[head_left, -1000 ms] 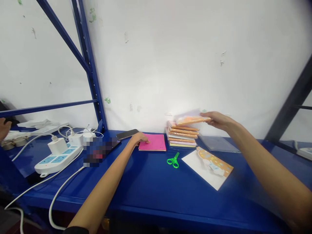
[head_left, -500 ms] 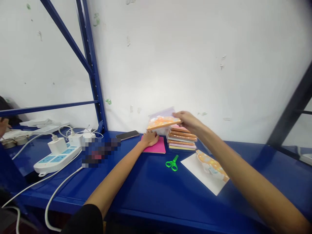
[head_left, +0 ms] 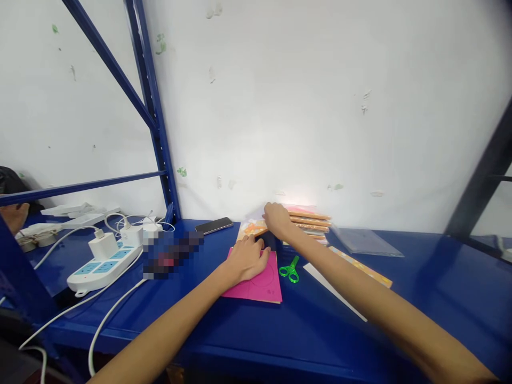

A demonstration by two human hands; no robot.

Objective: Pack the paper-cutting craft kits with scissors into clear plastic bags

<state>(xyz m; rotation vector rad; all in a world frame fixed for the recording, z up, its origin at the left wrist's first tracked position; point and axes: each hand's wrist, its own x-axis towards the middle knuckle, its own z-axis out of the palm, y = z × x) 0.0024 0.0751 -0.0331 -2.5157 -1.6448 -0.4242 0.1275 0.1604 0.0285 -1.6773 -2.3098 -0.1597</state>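
Observation:
My left hand (head_left: 248, 260) lies with fingers spread on a pink sheet or pad (head_left: 260, 285), which bears faint drawn lines. Just behind it, an orange-patterned pack (head_left: 250, 230) in a clear sleeve rests low on the table. My right hand (head_left: 278, 220) has its fingers curled at that pack's right side; its fingertips are partly hidden. Behind the right wrist rises a stack of similar thin packs (head_left: 312, 224). Green scissors (head_left: 290, 270) lie beside the pink sheet. Under my right forearm show a white sheet (head_left: 334, 290) and an orange-patterned card (head_left: 362, 266).
A clear plastic sleeve (head_left: 368, 242) lies at the back right. On the left are a phone (head_left: 214, 225), a white power strip (head_left: 100, 272) with plugs, and trailing white cables (head_left: 106, 314). Another person's hand (head_left: 15, 216) shows at the far left, past a blue frame post (head_left: 164, 149).
My left hand has drawn the pink sheet towards me. My right hand has lowered the orange-patterned pack from the air to the table behind it.

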